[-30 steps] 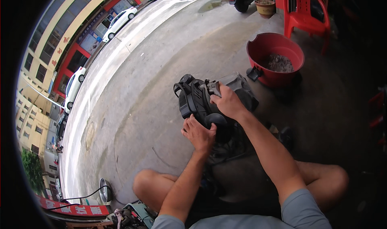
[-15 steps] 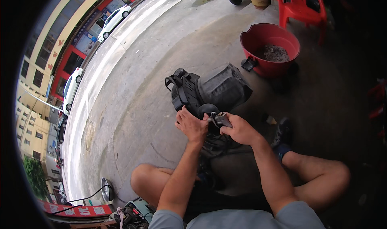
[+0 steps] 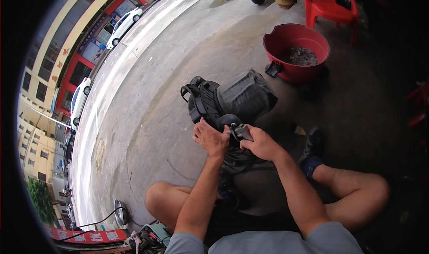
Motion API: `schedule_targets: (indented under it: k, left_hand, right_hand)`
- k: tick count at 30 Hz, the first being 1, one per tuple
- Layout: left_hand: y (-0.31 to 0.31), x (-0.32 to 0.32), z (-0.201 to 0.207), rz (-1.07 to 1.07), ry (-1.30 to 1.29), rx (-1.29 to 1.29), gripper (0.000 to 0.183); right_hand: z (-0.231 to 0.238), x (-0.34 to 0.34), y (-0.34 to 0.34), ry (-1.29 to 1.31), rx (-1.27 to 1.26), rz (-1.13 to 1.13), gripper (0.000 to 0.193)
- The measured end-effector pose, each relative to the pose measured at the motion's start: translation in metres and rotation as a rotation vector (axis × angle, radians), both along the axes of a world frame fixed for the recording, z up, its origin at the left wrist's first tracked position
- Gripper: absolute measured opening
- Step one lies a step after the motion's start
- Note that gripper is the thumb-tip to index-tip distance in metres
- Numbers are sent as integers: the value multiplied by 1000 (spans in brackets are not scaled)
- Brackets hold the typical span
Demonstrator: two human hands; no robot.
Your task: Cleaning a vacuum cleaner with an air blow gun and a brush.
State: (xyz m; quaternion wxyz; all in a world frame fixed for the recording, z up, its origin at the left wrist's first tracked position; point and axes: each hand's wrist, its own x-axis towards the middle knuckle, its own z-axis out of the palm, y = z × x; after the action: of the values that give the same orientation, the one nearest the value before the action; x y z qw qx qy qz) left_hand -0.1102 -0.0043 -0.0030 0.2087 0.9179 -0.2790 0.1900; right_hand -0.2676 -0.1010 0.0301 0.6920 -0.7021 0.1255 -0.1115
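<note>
- Left grip (image 3: 211, 138) lies against the near end of the black machine (image 3: 203, 103) on the concrete floor (image 3: 147, 120); whether it pinches anything, I cannot tell.
- Grey mesh bag (image 3: 247, 93) adjoins the machine's right side.
- Right grip (image 3: 261, 143) holds a grey metallic piece (image 3: 242, 132) close beside the left.

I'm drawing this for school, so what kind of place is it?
Probably a roadside spot outdoors, maybe in front of a shop. White cars are parked across the way, buildings rise behind them, and a red plastic chair stands on the concrete.
</note>
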Motion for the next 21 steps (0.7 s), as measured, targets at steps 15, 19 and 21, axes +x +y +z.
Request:
schedule_targets:
  k: [15, 19, 21]
  left_hand:
    - [6, 0, 2, -22, 7, 43, 88]
    - [-2, -6, 7, -10, 19, 26, 87]
    - [-1, -5, 7, -2, 10, 15, 87]
  right_hand:
    - [25, 64, -29, -106, -316, 53, 32]
    - [18, 70, -39, 84, -250, -606, 33]
    - [20, 54, -39, 71, -235, -425, 32]
